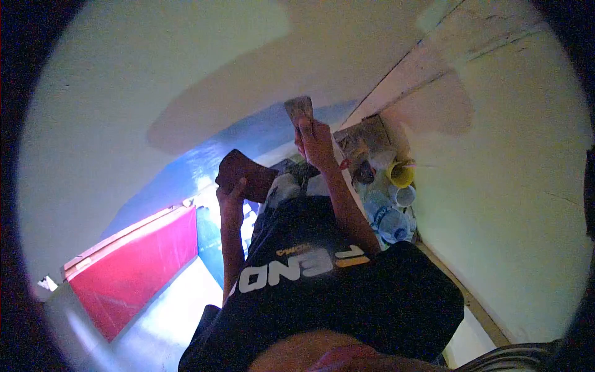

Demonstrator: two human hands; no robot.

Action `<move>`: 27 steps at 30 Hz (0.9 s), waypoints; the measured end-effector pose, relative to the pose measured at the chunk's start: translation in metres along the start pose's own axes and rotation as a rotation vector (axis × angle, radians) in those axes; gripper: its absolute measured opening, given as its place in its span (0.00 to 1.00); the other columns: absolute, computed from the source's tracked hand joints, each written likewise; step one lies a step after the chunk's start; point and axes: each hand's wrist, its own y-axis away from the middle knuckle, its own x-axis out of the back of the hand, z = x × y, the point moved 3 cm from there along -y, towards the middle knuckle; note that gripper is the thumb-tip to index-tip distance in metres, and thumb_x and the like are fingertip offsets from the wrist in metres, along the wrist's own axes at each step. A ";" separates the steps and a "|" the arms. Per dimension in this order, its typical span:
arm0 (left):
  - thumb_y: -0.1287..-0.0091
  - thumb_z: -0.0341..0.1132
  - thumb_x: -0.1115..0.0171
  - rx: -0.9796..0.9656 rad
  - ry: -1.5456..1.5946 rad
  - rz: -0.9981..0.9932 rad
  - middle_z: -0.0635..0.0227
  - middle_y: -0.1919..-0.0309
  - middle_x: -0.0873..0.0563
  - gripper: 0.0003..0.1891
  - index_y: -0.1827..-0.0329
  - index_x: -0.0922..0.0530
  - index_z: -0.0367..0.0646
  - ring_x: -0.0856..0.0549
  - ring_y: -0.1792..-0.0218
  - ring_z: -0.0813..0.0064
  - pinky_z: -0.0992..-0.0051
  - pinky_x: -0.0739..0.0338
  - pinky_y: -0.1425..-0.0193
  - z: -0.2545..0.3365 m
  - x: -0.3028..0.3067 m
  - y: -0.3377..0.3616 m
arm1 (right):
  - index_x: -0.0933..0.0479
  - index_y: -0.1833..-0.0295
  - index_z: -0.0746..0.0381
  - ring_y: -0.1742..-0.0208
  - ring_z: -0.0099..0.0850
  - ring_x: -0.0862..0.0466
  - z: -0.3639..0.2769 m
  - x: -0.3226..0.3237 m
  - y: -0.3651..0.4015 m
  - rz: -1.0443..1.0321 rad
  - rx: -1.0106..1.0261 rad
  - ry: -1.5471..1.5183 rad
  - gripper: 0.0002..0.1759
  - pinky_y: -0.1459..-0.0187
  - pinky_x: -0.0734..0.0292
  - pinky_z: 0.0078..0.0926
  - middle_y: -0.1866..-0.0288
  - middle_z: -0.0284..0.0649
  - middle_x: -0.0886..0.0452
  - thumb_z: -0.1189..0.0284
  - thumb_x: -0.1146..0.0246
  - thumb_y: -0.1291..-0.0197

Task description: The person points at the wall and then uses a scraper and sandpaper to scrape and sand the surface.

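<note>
My right hand is closed around a putty knife, its broad, worn blade raised toward the pale wall. In my left hand is a dark brown flat piece, roughly rectangular with a curved edge; my thumb lies across its lower side. I cannot tell whether this piece is a board or a wide spreader. The two hands are apart, the right one higher and farther forward.
On the right, by the wall, stand a yellow container, a white cup and a clear plastic bottle. A red panel is at the lower left. Large shadows fall across the wall.
</note>
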 end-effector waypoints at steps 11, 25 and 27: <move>0.41 0.32 0.33 -0.013 -0.016 0.010 0.64 0.58 0.16 0.17 0.51 0.21 0.34 0.18 0.57 0.71 0.68 0.26 0.48 0.007 0.001 0.002 | 0.33 0.76 0.58 0.90 0.18 0.38 -0.015 0.001 -0.007 -0.019 -0.171 -0.125 0.26 0.89 0.44 0.18 0.88 0.29 0.35 0.50 0.49 0.31; 0.43 0.34 0.31 -0.056 -0.073 0.017 0.63 0.57 0.15 0.19 0.50 0.22 0.34 0.18 0.55 0.71 0.68 0.26 0.47 0.013 0.002 0.011 | 0.33 0.74 0.59 0.89 0.17 0.35 -0.037 -0.007 -0.012 -0.008 -0.168 -0.158 0.25 0.89 0.42 0.18 0.87 0.30 0.34 0.51 0.49 0.31; 0.42 0.34 0.32 -0.032 -0.012 -0.019 0.63 0.57 0.15 0.19 0.50 0.22 0.34 0.18 0.55 0.71 0.68 0.26 0.48 0.008 0.003 0.015 | 0.33 0.75 0.59 0.90 0.18 0.35 -0.039 -0.006 0.004 -0.016 -0.223 -0.147 0.25 0.89 0.41 0.18 0.87 0.30 0.34 0.51 0.50 0.31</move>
